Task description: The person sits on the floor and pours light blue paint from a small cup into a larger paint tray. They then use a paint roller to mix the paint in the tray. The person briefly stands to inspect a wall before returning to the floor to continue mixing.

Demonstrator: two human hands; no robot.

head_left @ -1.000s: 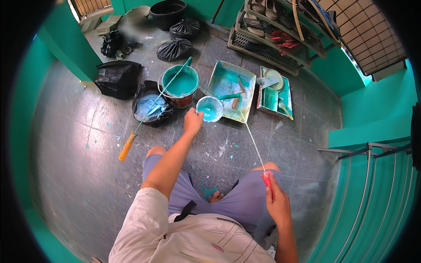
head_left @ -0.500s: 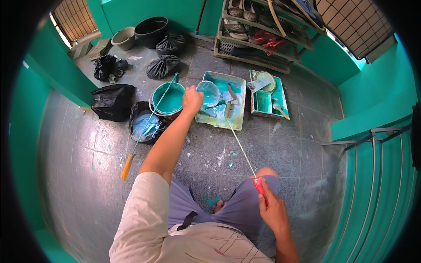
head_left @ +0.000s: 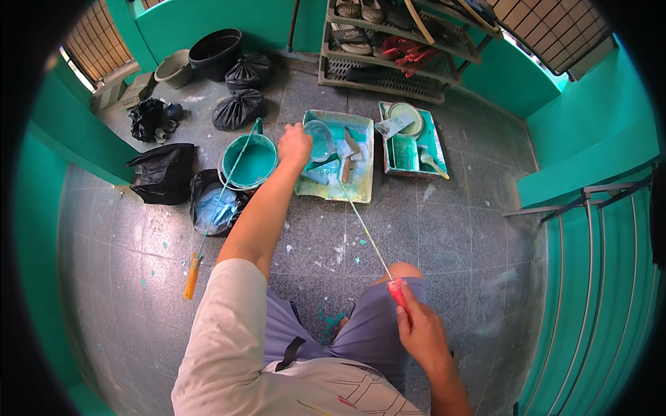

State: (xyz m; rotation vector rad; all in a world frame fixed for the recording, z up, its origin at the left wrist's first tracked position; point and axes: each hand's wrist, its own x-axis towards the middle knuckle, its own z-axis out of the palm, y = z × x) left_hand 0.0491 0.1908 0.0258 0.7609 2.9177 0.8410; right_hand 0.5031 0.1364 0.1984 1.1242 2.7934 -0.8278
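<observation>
My left hand [head_left: 295, 145] is closed on the rim of a clear plastic tub [head_left: 319, 141], tilted over the left part of a paint-stained tray [head_left: 368, 159]. In my right hand [head_left: 420, 333] is the red handle of a long-rodded paint roller [head_left: 368, 232]. Its teal-coated head end reaches into the tray just below the tub and is partly hard to make out. A trowel [head_left: 346, 170] with a wooden handle lies in the tray, beside a scraper [head_left: 316, 177]. Left of my left hand stands a bucket of teal paint [head_left: 255, 163], with a yellow-handled roller [head_left: 193, 274] resting across it.
A second tray [head_left: 437, 132] at the right holds a lid [head_left: 406, 119], a small square tub [head_left: 402, 152] and a brush [head_left: 433, 165]. Black bags [head_left: 163, 173] and basins [head_left: 216, 54] sit at the left. A shoe rack [head_left: 381, 73] stands behind; a metal rack [head_left: 590, 201] is at right.
The right-hand roller's head end has moved up and left within the tray, toward the tub. My left hand still grips the tub. The whole view has shifted slightly.
</observation>
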